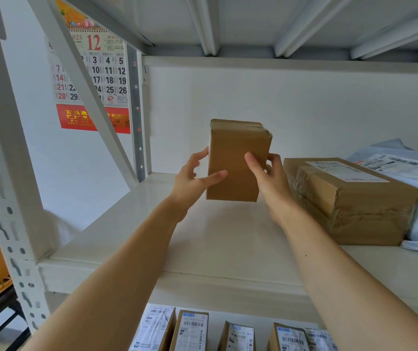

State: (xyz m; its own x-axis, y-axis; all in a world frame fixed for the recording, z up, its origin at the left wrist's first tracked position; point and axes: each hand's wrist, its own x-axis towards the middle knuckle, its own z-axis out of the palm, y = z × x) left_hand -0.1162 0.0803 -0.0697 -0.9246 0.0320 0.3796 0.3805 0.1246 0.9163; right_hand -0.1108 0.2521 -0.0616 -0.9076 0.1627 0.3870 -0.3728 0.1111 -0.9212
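I hold box [238,153] upright, long axis vertical, over shelf [139,224]: left hand [190,178] and right hand [268,178] each grip a side, thumbs on front.

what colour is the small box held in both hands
Plain brown cardboard; the small box has clear tape at its top, seen best in the head view.

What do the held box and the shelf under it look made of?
The held box: brown cardboard, matte, with glossy clear tape wrinkled across its top edge. The shelf: probably painted metal, white with soft sheen; its slotted upright suggests steel racking.
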